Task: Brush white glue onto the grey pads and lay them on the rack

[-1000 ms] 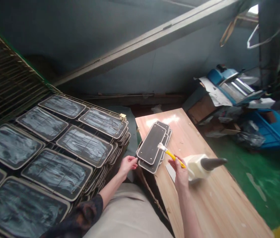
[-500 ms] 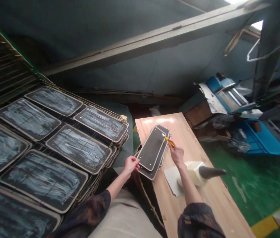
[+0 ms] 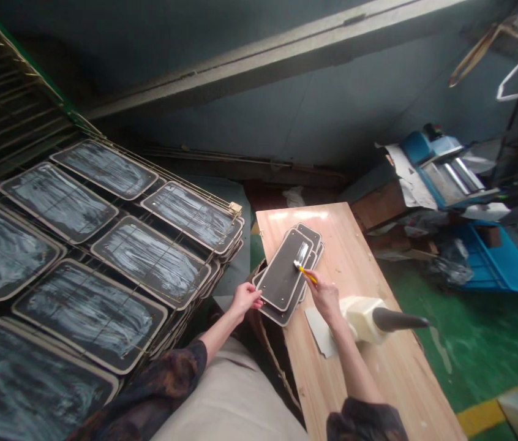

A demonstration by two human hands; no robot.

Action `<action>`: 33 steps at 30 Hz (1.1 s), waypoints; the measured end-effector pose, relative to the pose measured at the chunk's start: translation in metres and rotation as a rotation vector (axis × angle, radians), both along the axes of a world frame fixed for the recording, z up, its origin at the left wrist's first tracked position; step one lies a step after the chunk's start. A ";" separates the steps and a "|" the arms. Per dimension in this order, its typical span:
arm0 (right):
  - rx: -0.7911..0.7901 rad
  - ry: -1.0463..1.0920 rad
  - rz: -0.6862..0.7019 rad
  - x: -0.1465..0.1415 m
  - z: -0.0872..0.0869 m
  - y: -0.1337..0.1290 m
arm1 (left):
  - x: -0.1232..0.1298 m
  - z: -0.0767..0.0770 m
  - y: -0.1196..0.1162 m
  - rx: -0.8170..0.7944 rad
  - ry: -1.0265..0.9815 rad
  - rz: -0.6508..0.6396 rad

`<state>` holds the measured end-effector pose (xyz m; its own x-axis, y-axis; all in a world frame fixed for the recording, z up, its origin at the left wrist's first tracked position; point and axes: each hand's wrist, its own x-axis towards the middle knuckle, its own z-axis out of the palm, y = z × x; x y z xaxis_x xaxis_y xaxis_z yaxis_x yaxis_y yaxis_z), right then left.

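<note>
My right hand (image 3: 324, 298) grips a small brush with a yellow handle (image 3: 308, 275). Its white tip touches the top dark panel (image 3: 281, 272), which has rounded corners and a pale border. A white streak (image 3: 302, 252) runs on the panel just beyond the tip. With closed fingers, my left hand (image 3: 246, 299) pinches the near left corner of that same panel. Several like panels lie under it in a skewed stack on the wooden board (image 3: 355, 269). Beside my right forearm lies a cream bottle (image 3: 364, 315) with a long dark nozzle, partly covering a white sheet (image 3: 321, 332).
At the left, a wire rack (image 3: 176, 242) lies over several stacks of dark panels smeared with white (image 3: 89, 312). A blue machine with rollers (image 3: 452, 165) stands at the back right, near a blue bin (image 3: 502, 260) on the green floor (image 3: 452, 331).
The brush has moved down the panel toward me, and a white streak now shows behind it. My left hand stays at the panel's corner. The whole view has shifted slightly.
</note>
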<state>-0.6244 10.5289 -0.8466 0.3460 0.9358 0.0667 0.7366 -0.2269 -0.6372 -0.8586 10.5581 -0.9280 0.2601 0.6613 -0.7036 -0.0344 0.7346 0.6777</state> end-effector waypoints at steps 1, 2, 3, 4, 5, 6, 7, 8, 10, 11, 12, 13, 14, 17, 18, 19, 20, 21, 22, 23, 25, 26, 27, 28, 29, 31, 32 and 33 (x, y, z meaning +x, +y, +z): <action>-0.016 0.016 0.013 -0.008 0.004 -0.012 | 0.000 0.000 0.000 -0.004 -0.006 0.004; -0.033 0.041 0.026 -0.017 0.009 -0.024 | 0.000 0.000 0.000 -0.008 -0.010 0.007; -0.052 0.076 0.039 -0.026 0.015 -0.036 | 0.000 0.000 0.000 -0.011 -0.014 0.010; -0.075 0.121 0.058 -0.035 0.021 -0.048 | 0.000 -0.001 0.000 -0.014 -0.016 0.013; -0.106 0.176 0.083 -0.043 0.026 -0.058 | 0.000 -0.001 0.000 -0.018 -0.016 0.015; -0.142 0.224 0.115 -0.049 0.031 -0.066 | 0.000 -0.002 0.000 -0.020 -0.016 0.017; -0.183 0.264 0.153 -0.053 0.035 -0.071 | 0.000 -0.002 0.000 -0.023 -0.016 0.018; -0.220 0.289 0.190 -0.054 0.037 -0.073 | 0.000 -0.002 0.000 -0.024 -0.016 0.017; -0.251 0.288 0.238 -0.049 0.035 -0.067 | 0.000 -0.002 0.001 -0.022 -0.018 0.013; -0.234 0.268 0.232 -0.043 0.031 -0.060 | 0.000 -0.002 0.001 -0.020 -0.020 0.010; -0.200 0.239 0.211 -0.034 0.026 -0.050 | 0.000 -0.001 0.001 -0.016 -0.021 0.007; -0.155 0.202 0.177 -0.025 0.020 -0.039 | 0.000 0.000 0.001 -0.013 -0.023 0.004; -0.115 0.166 0.139 -0.015 0.014 -0.027 | -0.001 0.001 0.001 -0.010 -0.024 0.000; -0.026 0.058 0.040 0.012 0.001 0.012 | -0.001 0.003 0.001 -0.006 -0.029 -0.007; -0.001 0.023 0.014 0.018 -0.001 0.024 | -0.002 0.003 0.002 -0.006 -0.031 -0.009; 0.022 -0.009 -0.007 0.022 -0.002 0.036 | -0.002 0.004 0.002 -0.007 -0.033 -0.010; 0.041 -0.034 -0.019 0.024 -0.003 0.046 | -0.002 0.004 0.002 -0.008 -0.035 -0.011; 0.055 -0.055 -0.024 0.024 -0.004 0.056 | -0.002 0.004 0.002 -0.009 -0.036 -0.012; 0.064 -0.072 -0.024 0.023 -0.005 0.064 | -0.002 0.004 0.002 -0.011 -0.038 -0.012; 0.069 -0.086 -0.018 0.021 -0.006 0.071 | -0.002 0.004 0.002 -0.013 -0.039 -0.011; 0.063 -0.105 0.012 0.013 -0.009 0.079 | -0.003 0.003 0.003 -0.017 -0.042 -0.009; 0.054 -0.111 0.036 0.008 -0.011 0.079 | -0.002 0.002 0.003 -0.020 -0.043 -0.008; 0.040 -0.113 0.066 0.003 -0.011 0.076 | -0.002 0.001 0.003 -0.023 -0.044 -0.007; 0.023 -0.113 0.100 -0.003 -0.011 0.071 | -0.002 0.001 0.003 -0.027 -0.045 -0.006; 0.004 -0.110 0.136 -0.009 -0.010 0.063 | -0.002 0.000 0.004 -0.031 -0.046 -0.004; -0.037 -0.096 0.215 -0.020 -0.004 0.042 | -0.002 -0.002 0.005 -0.037 -0.051 0.000; -0.061 -0.079 0.266 -0.024 0.000 0.032 | -0.002 -0.002 0.005 -0.040 -0.054 0.000; -0.090 -0.048 0.317 -0.028 0.004 0.022 | -0.002 -0.003 0.006 -0.042 -0.058 0.000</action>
